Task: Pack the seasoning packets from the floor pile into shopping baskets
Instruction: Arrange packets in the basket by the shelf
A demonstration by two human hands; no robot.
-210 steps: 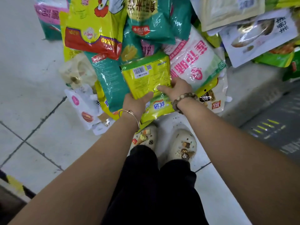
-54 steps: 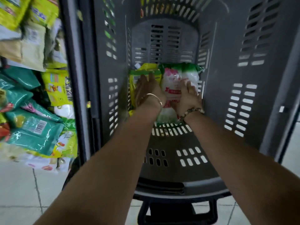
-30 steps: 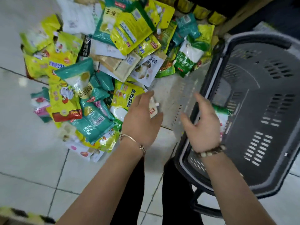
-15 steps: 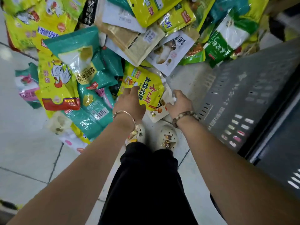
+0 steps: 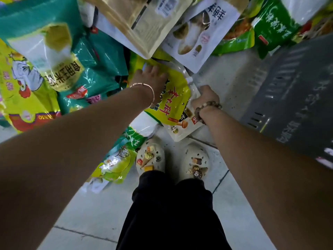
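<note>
On the pale tiled floor point(image 5: 232, 74) in front of us, the pile of seasoning packets crowds in from the top and left. We see teal packets point(image 5: 102, 64) overlapping a large yellow packet printed with a chicken point(image 5: 23, 87), and a beige packet point(image 5: 133, 22) lying over a white packet with mushroom pictures point(image 5: 198, 35). A green packet point(image 5: 270, 27) sits at the far right of the heap. The beige and white packets overhang the far edge of the spot where the hands work. Just beside the pile, on the right, stands the grey shopping basket point(image 5: 292, 91), its slotted wall towards us and a little blurred. Below, two cream clogs with charms point(image 5: 150, 157) stand under black trousers point(image 5: 171, 213), and a green-and-white packet point(image 5: 115, 163) lies against the left clog.

Between the hands lies a yellow-green packet with red characters point(image 5: 173, 98), resting on a white mushroom packet point(image 5: 182, 129) at the near edge of the pile, just beyond the clogs. Our left hand point(image 5: 151, 78), with a thin gold bangle point(image 5: 144, 85) at the wrist, lies palm-down on the yellow-green packet's upper left part, fingers fairly straight and pressing on it. Our right hand point(image 5: 205, 96), with a bead bracelet point(image 5: 207, 105), is curled in a fist at the right edge of the white mushroom packet and grips it there; its fingertips are hidden.
</note>
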